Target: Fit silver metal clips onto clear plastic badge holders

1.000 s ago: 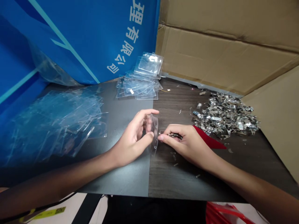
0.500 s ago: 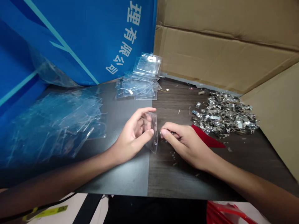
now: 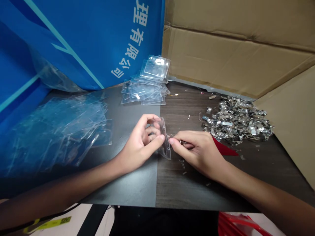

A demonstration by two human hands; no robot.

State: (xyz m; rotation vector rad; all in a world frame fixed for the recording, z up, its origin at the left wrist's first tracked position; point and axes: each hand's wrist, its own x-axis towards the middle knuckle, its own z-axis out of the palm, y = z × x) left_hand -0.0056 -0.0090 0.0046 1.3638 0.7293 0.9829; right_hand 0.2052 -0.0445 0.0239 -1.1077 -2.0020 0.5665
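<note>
A clear plastic badge holder [image 3: 166,151] with small holes along its right edge is held by my left hand [image 3: 142,139], thumb against the near face and fingers curled behind. My right hand [image 3: 197,147] pinches a small metal badge clip [image 3: 182,142], mostly covered by the fingers. The clip's end meets the holder's punched edge near the middle; whether it passes through a hole cannot be made out. Past my right hand lies a heap of metal clips [image 3: 241,121], partly over a red cloth-like piece [image 3: 225,147].
Many clear badge holders [image 3: 64,127] spread over the table's left side. Another stack of holders [image 3: 147,88] lies at the back. A blue printed panel [image 3: 81,39] and cardboard walls [image 3: 221,55] bound the table. Small scraps [image 3: 182,164] lie near my right hand.
My right hand's fingertips and the clip have come up against the holder's edge. The holder has tilted a little, its lower end shifting right.
</note>
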